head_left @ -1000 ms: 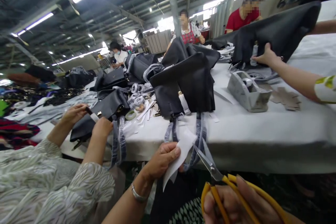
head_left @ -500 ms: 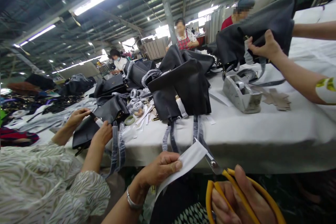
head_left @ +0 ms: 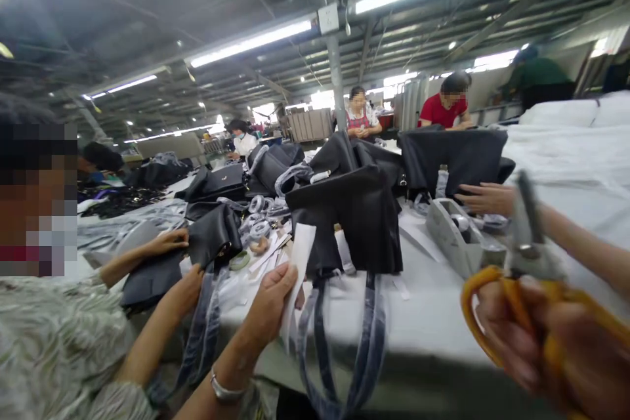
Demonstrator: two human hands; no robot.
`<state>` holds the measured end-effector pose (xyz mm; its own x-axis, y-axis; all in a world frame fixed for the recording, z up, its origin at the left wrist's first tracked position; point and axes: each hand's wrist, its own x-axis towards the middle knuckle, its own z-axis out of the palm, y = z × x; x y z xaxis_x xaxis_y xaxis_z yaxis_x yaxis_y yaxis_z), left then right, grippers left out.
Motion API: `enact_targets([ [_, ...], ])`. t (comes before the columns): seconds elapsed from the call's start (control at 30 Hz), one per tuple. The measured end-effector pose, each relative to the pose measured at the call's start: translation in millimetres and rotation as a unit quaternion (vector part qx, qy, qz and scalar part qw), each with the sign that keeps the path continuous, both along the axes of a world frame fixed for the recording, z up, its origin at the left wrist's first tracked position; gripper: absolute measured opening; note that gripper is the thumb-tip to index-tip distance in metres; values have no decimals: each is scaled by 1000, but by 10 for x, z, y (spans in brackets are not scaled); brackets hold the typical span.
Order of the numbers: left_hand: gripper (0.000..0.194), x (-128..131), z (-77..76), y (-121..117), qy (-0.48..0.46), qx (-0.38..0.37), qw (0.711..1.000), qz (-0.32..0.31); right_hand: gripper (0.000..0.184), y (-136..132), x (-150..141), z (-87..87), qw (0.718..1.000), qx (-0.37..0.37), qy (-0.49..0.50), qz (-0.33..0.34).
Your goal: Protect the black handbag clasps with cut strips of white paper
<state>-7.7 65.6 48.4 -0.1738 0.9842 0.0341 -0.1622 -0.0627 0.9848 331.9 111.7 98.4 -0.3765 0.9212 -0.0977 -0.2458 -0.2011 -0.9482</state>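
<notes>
My left hand [head_left: 270, 298], with a bracelet at the wrist, pinches a long white strip [head_left: 302, 248] that looks like paper. The strip stands upright beside a black handbag [head_left: 364, 210], partly covering its left edge. My right hand [head_left: 526, 335], blurred, grips a pair of scissors [head_left: 530, 252] by their yellow handles, blades pointing up. Whether the blades are apart is hard to make out. From the bag, straps in clear plastic wrap [head_left: 367, 341] hang over the table edge, and a white wrapping [head_left: 344, 251] covers its middle tab.
On the left a co-worker's hands [head_left: 184, 289] handle another black bag [head_left: 211, 236]. At right, a person's hand [head_left: 485, 199] touches a larger black bag [head_left: 453, 151]. A grey tape dispenser [head_left: 450, 236] and a tape roll [head_left: 239, 260] lie on the white-covered table [head_left: 423, 315].
My left hand has lifted the strip up and left, and it now stands more upright. The scissors have moved up and right, away from the strip. The right-hand bag has been lowered onto the table.
</notes>
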Motion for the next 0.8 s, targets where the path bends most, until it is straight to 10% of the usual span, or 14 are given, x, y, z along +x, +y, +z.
enact_targets([
  [0.07,35,64,200,392,-45,72,995,52,33,203,-179,166,969,155,-191,-26],
  [0.17,33,101,490,966,-79,126,985,83,37,776,-512,425,787,363,-497,-32],
  [0.33,37,-48,897,1840,-67,162,977,121,33,2041,-902,1030,612,512,-603,-23],
  [0.5,45,-121,1240,2379,-77,66,992,-71,37,2779,-1272,1439,587,497,-639,-28],
  [0.63,53,100,1538,2671,-198,17,977,-75,23,3049,-1535,1477,613,475,-630,-50],
  [0.8,45,403,1848,3062,-216,26,976,-31,14,3170,-1617,1491,580,581,-571,-16],
])
